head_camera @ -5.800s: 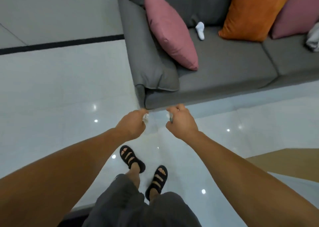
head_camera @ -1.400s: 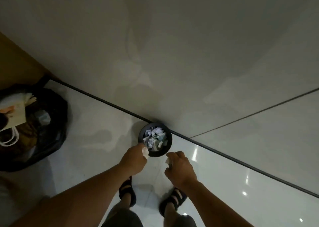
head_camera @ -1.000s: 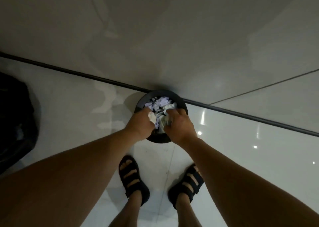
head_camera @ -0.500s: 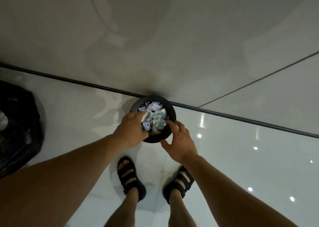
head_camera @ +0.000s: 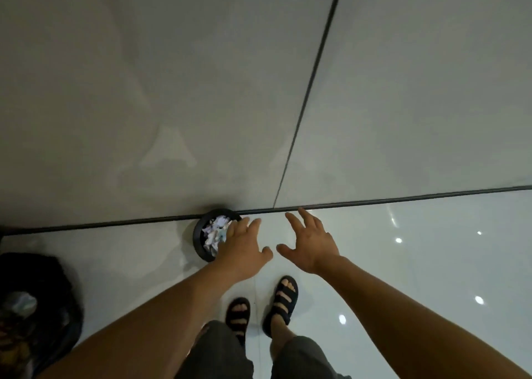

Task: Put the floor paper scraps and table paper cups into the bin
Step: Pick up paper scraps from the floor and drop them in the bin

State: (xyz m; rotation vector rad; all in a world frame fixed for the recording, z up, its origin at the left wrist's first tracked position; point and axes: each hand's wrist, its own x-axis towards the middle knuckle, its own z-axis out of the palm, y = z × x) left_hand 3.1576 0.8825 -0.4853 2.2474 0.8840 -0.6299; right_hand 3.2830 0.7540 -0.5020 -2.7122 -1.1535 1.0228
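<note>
Hovering palm down with fingers spread, the left hand [head_camera: 244,249] is gripping nothing, and the right hand [head_camera: 311,243] just beside it is hanging equally slack and empty, the two thumbs pointing toward each other across a narrow gap. The bin [head_camera: 198,241], small, round and black, is sitting on the floor [head_camera: 403,263] just past the left fingertips on their outer side. Those fingers are hiding part of its rim, and it is standing right against the foot of the wall [head_camera: 172,90]. Paper scraps [head_camera: 214,230] are heaping up to its rim, so the load meant for it appears to be lying inside, and the step in hand is looking like the end of a drop. Finishing it well is calling for a glance around the base of the bin, since a pile this high is liable to be shedding loose pieces. It is also calling for a check that nothing is clinging to either palm. No paper cups are showing near either hand, so that half of the job is probably waiting elsewhere. With the bin this full, pressing the pile down with a flat palm before bringing cups is looking sensible. A black bag [head_camera: 57,292] is slumping well out beyond the left forearm. The sandals [head_camera: 283,298] are standing beneath the wrists, near enough to the bin that a careless step is risking tipping it.
</note>
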